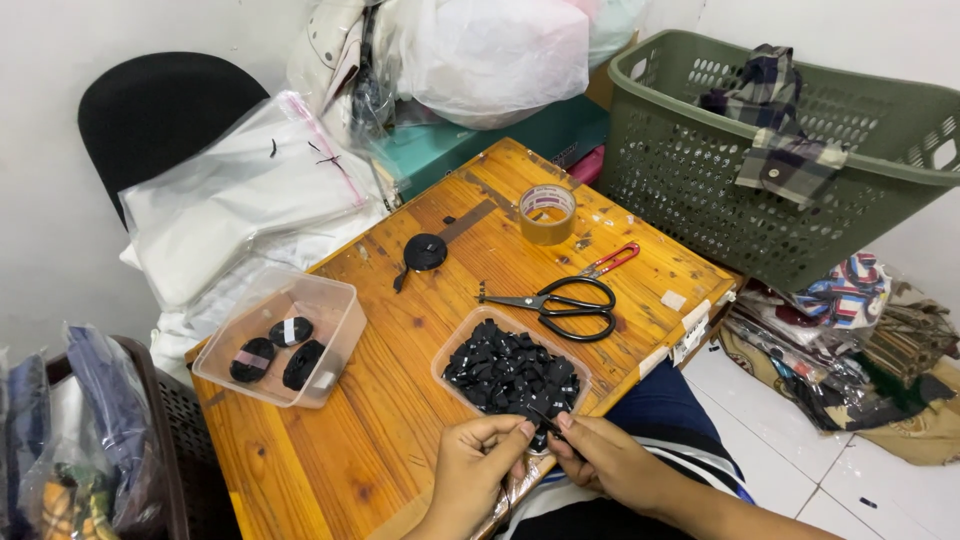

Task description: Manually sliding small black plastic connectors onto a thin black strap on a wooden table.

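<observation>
My left hand (478,462) and my right hand (605,457) meet at the near edge of a small wooden table (400,380). Their fingertips pinch one small black piece (541,420) between them. Just beyond the fingers stands a clear plastic tub (452,355) heaped with several small black pieces (512,374). Black-handled scissors (560,303) lie shut behind the tub, with a red-handled thread snip (610,260) beside them.
A clear box (335,330) holding three black rolls sits at the table's left. A roll of brown tape (547,213) and a black tape measure (425,251) lie farther back. A green laundry basket (700,170) stands right; plastic bags (240,190) cover a black chair (150,100) at left.
</observation>
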